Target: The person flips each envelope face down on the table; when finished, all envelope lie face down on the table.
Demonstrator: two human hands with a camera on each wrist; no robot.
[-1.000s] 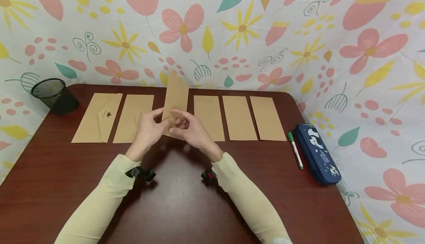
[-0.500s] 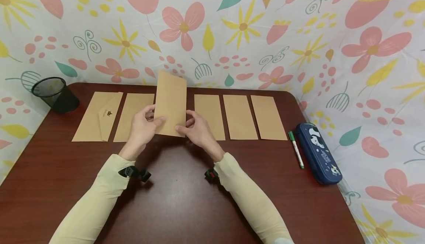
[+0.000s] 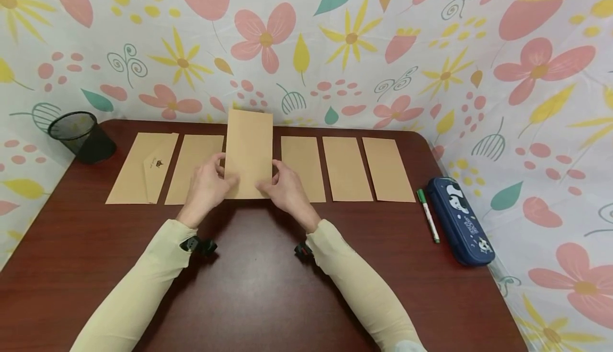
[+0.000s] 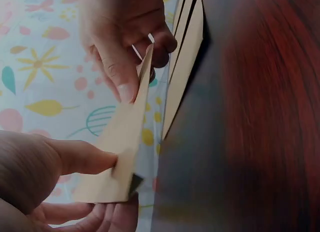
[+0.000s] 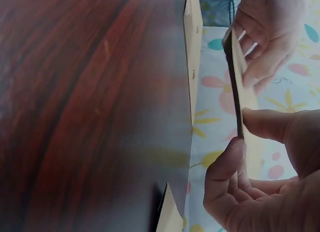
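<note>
A plain brown paper envelope (image 3: 249,149) is held up over the middle of the row, tilted, with its flat face toward the head camera. My left hand (image 3: 207,184) pinches its lower left edge, thumb in front and fingers behind. On the lower right edge, my right hand (image 3: 286,187) grips it the same way. Seen from the left wrist, the envelope (image 4: 117,147) appears nearly edge-on between both hands. The right wrist view shows a dark gap along the edge of the envelope (image 5: 245,99), above the tabletop.
More brown envelopes lie in a row: one with a crown-printed flap (image 3: 156,173) at far left, one beside my left hand, several to the right (image 3: 346,168). A black mesh cup (image 3: 83,139) stands back left; a green-capped marker (image 3: 428,214) and blue pencil case (image 3: 461,221) lie right.
The envelope has turned from a slanted pose to face the head camera and dropped slightly. My right hand has shifted from its front to its right edge.
</note>
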